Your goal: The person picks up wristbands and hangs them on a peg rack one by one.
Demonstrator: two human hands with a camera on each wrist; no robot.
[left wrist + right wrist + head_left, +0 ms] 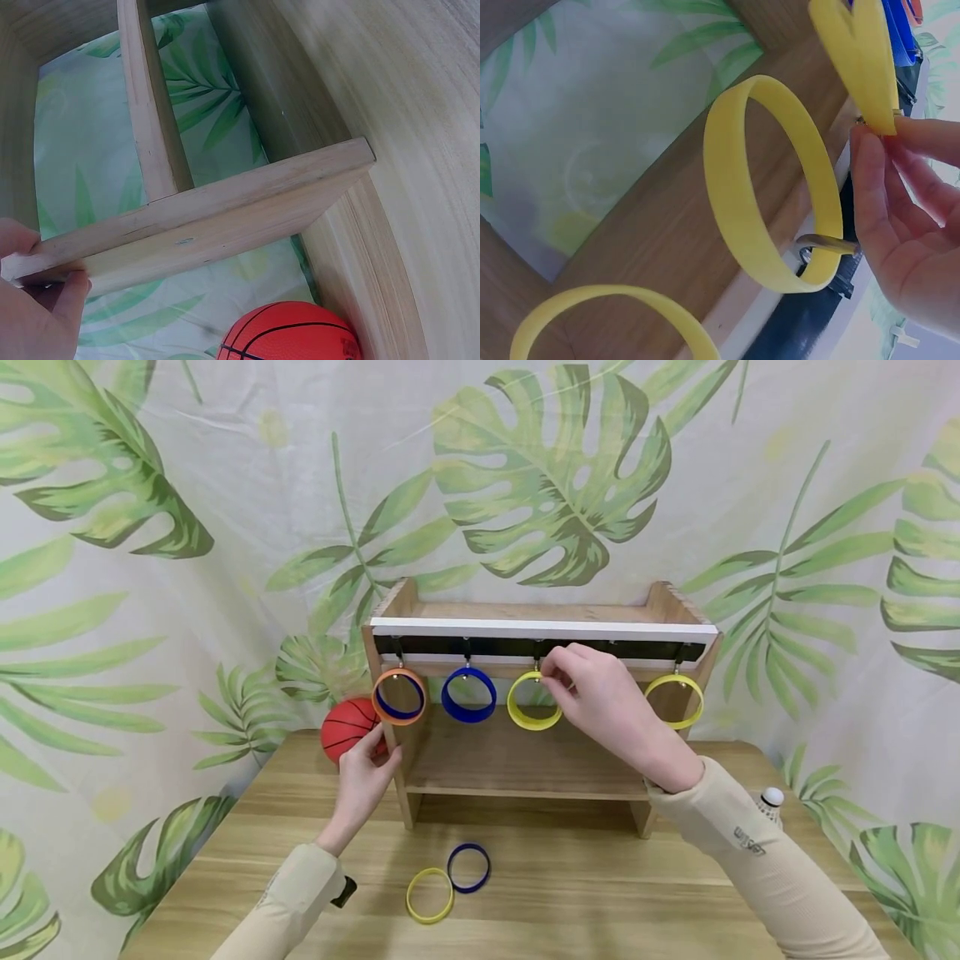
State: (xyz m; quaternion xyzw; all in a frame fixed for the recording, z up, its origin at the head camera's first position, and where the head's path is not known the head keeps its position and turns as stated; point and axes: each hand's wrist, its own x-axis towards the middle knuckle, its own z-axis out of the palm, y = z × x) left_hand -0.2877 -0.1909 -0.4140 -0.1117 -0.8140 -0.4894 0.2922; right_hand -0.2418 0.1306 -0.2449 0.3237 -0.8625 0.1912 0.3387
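My left hand (365, 781) grips the front edge of the side panel (217, 217) of a small wooden shelf (525, 772), thumb on one face and fingers on the other in the left wrist view. With thumb and index finger, my right hand (603, 706) pinches a yellow wristband (866, 75) at its hook on the dark strip (491, 647). Another hanging yellow wristband (727, 180) shows beside it in the right wrist view; the hand hides it from the head view. Further left hang a blue wristband (468, 717) and an orange wristband (377, 706) with blue inside.
One more yellow wristband (678, 724) hangs at the strip's right end. On the wooden table (562, 902) lie a loose yellow wristband (430, 921) and a loose blue wristband (470, 890). A red ball (347, 727) sits left of the shelf, a shuttlecock (771, 802) to its right.
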